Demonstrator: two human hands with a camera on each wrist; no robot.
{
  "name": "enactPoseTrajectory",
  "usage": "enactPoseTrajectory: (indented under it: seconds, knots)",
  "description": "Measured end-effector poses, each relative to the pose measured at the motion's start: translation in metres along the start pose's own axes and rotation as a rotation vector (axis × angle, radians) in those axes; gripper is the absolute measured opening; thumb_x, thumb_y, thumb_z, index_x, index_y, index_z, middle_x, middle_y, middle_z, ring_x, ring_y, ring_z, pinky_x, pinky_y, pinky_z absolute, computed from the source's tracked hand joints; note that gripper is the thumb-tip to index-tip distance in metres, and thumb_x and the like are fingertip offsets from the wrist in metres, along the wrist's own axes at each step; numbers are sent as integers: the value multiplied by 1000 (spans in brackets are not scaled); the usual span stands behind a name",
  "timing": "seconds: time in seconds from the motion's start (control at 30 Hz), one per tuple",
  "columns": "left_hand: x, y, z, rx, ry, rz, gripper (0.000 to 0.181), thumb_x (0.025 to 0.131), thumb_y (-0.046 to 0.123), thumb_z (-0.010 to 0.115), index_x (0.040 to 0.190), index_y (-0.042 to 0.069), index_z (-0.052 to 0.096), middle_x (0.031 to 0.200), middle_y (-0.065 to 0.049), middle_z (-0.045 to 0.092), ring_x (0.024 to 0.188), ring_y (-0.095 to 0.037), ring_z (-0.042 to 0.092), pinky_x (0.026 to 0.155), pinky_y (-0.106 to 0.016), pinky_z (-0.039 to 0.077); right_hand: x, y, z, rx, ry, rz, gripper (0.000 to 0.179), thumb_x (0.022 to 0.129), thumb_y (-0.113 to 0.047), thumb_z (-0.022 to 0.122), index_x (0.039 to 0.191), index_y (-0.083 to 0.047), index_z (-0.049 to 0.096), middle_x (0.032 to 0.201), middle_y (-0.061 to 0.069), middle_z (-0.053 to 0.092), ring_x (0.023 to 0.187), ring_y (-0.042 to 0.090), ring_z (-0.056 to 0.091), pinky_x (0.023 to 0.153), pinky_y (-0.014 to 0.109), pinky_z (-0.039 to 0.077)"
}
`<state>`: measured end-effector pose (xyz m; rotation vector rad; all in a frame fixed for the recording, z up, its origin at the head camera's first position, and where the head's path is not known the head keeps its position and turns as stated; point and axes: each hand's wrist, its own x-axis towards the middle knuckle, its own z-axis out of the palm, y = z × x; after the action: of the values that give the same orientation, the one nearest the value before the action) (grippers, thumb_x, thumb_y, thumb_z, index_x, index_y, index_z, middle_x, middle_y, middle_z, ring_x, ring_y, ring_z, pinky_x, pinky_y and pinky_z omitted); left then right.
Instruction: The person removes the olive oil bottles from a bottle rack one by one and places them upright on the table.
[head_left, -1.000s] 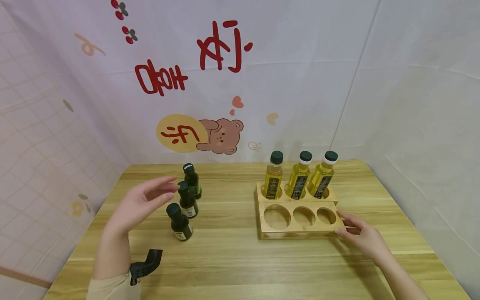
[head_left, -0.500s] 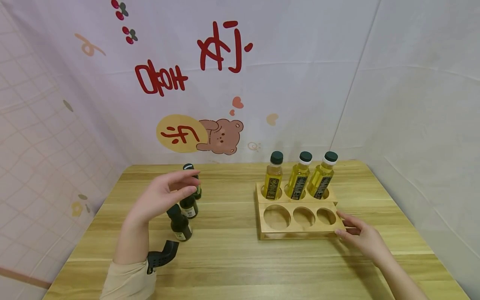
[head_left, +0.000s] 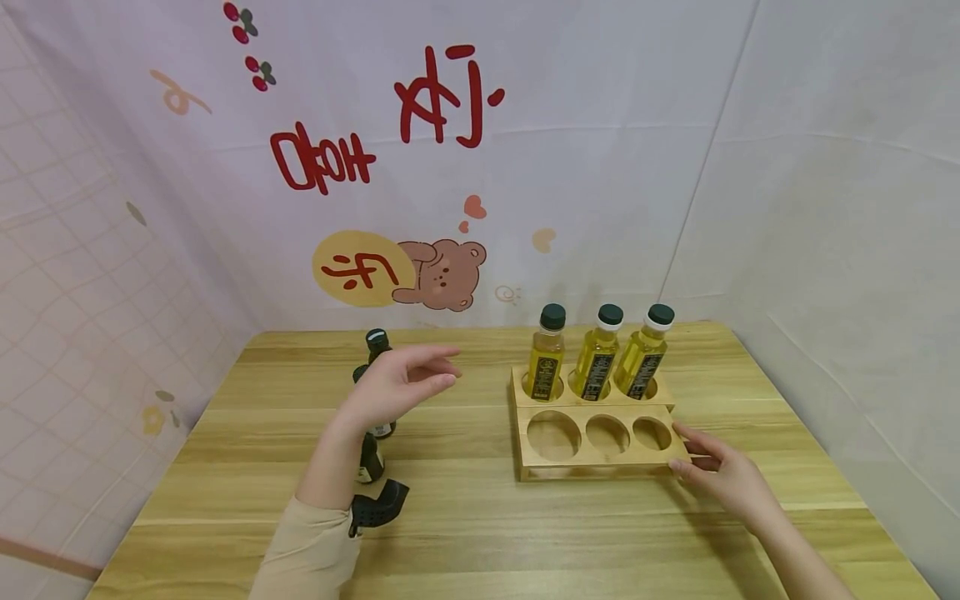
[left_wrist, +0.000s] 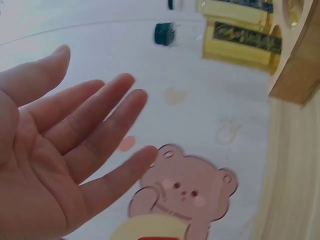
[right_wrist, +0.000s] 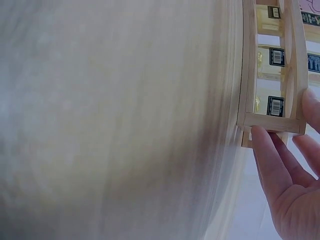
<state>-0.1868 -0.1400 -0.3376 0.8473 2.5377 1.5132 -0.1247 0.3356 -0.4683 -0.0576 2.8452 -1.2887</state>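
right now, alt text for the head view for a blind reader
A person's right grip holds the end of a wooden rack with three yellow bottles in its back row; the empty left grip and arm partly hide three dark bottles.

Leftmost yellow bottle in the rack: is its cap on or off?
On: the head view shows the dark green cap atop the yellow bottle; the left wrist view agrees. How tight, I cannot tell.

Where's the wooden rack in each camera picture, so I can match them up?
Head: wooden rack right of centre, right hand at its end.
Left wrist: upper right, partly cut off.
Right wrist: upper right, cut off at the top.
Shared landmark: yellow bottles in it.
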Motion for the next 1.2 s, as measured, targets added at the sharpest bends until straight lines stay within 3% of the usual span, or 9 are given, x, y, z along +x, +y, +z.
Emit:
enactPoseTrajectory:
  seconds: [0.33,0.67,1.0,1.2]
  knots:
    - [27,-14,34,2,62,12,38,95,15,69,131,6,64,104,-3,72,95,-16,68,84,-33,54,-1,-1,0,22,-17,16,67,93,-30,72,148,-5,46,135,33,51,112,45,60,74,26,55]
    - [57,-19,55,-44,76,-18,40,94,19,70,133,10,63,101,1,71,94,-14,67,85,-34,54,0,-1,-1,31,-18,14,66,93,-30,72,148,-4,46,134,33,51,113,46,59,74,27,56]
    - [88,-19,67,19,13,-9,51,93,23,72,139,9,56,114,-6,69,101,-17,65,89,-33,51,0,0,0,26,-17,24,67,92,-31,72,148,-5,46,132,33,53,113,45,59,73,25,55]
    - [103,-20,69,5,-9,-19,57,92,25,73,144,11,52,122,-9,66,110,-22,62,91,-35,51,0,1,0,16,-16,21,67,92,-31,72,148,-5,46,132,32,53,112,44,60,74,27,55]
